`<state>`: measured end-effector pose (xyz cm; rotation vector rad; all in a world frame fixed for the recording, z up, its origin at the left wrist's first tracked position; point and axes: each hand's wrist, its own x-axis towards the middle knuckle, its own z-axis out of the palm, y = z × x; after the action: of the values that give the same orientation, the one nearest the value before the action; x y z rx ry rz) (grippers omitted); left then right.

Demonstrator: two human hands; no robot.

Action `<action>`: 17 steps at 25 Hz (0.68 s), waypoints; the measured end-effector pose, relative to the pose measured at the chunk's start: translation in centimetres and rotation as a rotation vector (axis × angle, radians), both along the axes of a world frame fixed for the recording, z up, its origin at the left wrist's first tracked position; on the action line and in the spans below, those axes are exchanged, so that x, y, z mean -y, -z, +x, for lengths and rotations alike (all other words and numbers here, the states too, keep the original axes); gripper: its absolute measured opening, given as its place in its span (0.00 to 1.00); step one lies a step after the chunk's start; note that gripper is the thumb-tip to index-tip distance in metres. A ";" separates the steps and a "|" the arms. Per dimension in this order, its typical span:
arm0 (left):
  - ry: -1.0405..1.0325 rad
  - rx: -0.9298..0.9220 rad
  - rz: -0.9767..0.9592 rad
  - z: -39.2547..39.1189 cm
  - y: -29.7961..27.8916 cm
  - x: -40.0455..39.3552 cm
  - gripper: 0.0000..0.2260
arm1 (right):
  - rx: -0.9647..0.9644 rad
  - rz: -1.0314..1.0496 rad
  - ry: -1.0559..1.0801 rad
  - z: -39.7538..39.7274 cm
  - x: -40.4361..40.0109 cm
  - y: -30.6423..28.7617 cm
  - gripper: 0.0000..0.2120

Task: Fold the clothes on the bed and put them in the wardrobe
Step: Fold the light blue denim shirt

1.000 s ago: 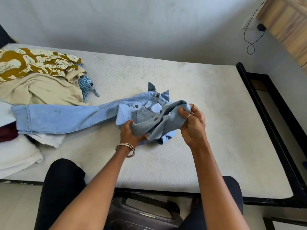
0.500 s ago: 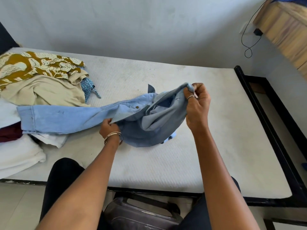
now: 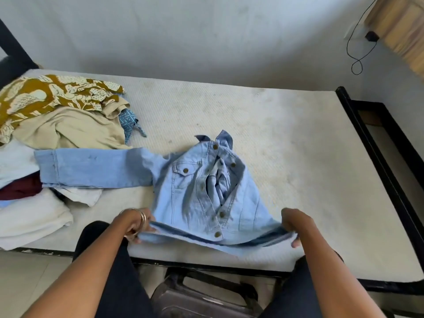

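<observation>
A light blue denim jacket [image 3: 197, 193] lies front side up on the near middle of the white mattress [image 3: 286, 138], its collar pointing far and its hem toward the near edge. Five brown buttons show: four down the front placket and one on the flapped chest pocket. The front gapes partly between the buttons, showing rumpled lining inside. One sleeve stretches flat to the left, its cuff reaching the pile of clothes [image 3: 55, 125]; the other sleeve is not visible. The left hand [image 3: 135, 222], with bangles at the wrist, grips the left corner of the hem with curled fingers, and the right hand [image 3: 294, 226] clenches the right corner, so the hem is lifted and pulled taut between the two hands. In the pile at the left lie a mustard leaf-print piece, a beige garment, a blue patterned scrap, a maroon item and white cloth. A black bed frame [image 3: 376, 143] borders the mattress on the right.
</observation>
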<state>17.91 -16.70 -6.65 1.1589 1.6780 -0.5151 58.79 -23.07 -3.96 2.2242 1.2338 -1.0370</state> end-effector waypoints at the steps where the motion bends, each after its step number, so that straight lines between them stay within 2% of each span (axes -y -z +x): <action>1: -0.187 0.081 0.081 0.9 -1.0 -2.0 0.04 | -0.157 0.103 0.246 -0.4 -1.9 0.1 0.04; 3: -0.576 0.357 0.255 3.8 -3.6 -6.6 0.04 | -0.579 0.401 0.820 -2.1 -6.4 -0.9 0.08; 4: -0.713 0.511 0.360 5.4 -5.1 -9.4 0.05 | -0.789 0.544 1.025 -2.9 -8.9 -2.5 0.08; 5: -0.827 0.646 0.473 7.0 -7.3 -12.3 0.06 | -0.947 0.700 1.134 -3.4 -11.4 -4.9 0.07; 7: -1.055 0.875 0.716 9.1 -13.1 -17.7 0.07 | -1.162 1.047 1.106 -3.9 -15.7 -10.8 0.10; 9: -1.130 1.048 1.037 9.7 -19.9 -21.7 0.11 | -1.290 1.383 0.971 -2.8 -18.5 -16.6 0.16; 11: -1.108 1.166 1.286 8.9 -24.9 -23.6 0.16 | -1.253 1.620 0.845 -1.1 -19.6 -21.2 0.19; 13: -1.074 1.125 1.411 7.8 -26.6 -23.1 0.16 | -1.146 1.657 0.758 0.2 -19.6 -22.9 0.21; 15: -1.034 0.866 1.445 6.2 -24.1 -21.4 0.14 | -1.033 1.620 0.788 0.9 -18.5 -20.9 0.20; 17: -1.069 0.581 1.376 4.5 -18.7 -18.5 0.13 | -0.780 1.532 0.879 1.0 -16.0 -16.2 0.22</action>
<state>22.38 1.84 12.04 0.8514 1.7184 1.6896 59.79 -7.12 12.19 4.0166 1.6804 -1.6828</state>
